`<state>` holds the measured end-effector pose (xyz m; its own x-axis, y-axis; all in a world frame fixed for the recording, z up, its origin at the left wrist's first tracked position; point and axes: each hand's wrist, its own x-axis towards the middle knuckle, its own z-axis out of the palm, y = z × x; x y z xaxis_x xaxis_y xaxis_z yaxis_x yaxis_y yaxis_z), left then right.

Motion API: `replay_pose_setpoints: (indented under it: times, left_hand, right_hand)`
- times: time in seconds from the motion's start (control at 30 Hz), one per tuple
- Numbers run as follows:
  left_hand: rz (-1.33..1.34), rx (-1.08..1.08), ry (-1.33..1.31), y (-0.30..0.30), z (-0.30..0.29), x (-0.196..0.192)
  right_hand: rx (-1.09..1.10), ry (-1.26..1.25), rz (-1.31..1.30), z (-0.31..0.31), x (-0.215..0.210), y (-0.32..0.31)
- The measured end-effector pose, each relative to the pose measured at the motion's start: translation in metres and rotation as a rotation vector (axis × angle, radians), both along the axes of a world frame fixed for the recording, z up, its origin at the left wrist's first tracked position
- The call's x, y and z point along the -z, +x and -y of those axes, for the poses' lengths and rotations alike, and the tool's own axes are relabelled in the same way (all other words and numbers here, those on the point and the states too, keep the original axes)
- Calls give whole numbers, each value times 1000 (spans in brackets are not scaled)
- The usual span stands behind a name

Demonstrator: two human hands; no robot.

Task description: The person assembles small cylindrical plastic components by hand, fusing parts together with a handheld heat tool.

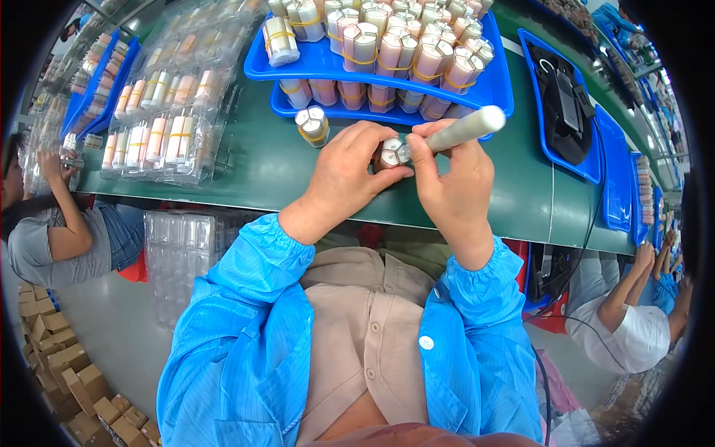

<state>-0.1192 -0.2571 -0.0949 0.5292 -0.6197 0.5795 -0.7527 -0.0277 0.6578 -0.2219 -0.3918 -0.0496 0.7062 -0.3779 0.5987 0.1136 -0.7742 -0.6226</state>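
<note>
holding a short bundle of cylinders (390,153) in the left hand (344,170), curling thumb and fingers around its sides with the pale end face upward. pinching a thick pale tool (469,128) between thumb and fingers of the right hand (458,181), slanting its long handle up to the right and pointing its lower tip at the end face. not being able to tell whether touching or just clearing it with that tip. working close to the near side of the stacked blue trays (497,86), over the green bench (261,164), with a second banded bundle (312,127) upright just beside the left hand.

for doing this well, probably needing a steady base: keeping the left grip firm but not squeezing so hard as to skew the cylinders, and leaving the end face clear of fingertips. likely gaining control by steering the tool from low on its handle, near the tip, and bracing the right hand against the left. watching out, too, for nudging the second bundle or knocking the trays with the raised handle.
</note>
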Motion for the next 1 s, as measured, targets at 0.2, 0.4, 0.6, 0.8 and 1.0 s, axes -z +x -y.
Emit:
replay_pose_setpoints:
  times: [0.2, 0.4, 0.6, 0.8, 1.0]
  left_hand:
    - [-21, 13, -8, -2, -3, -5]
    - [-61, 35, 30, -4, -7, -6]
    - [-28, -8, 40, 0, -8, -5]
    - [27, -17, 14, 0, -6, -7]
    - [12, 20, -9, 1, -12, -5]
  right_hand:
    - [-88, -75, 72, 1, 8, -2]
    - [-199, 661, 216, 13, 1, -2]
    - [-153, 410, 83, 10, 1, 13]
    - [-152, 209, -25, 11, -2, 14]
    - [-172, -152, 117, 3, 6, 7]
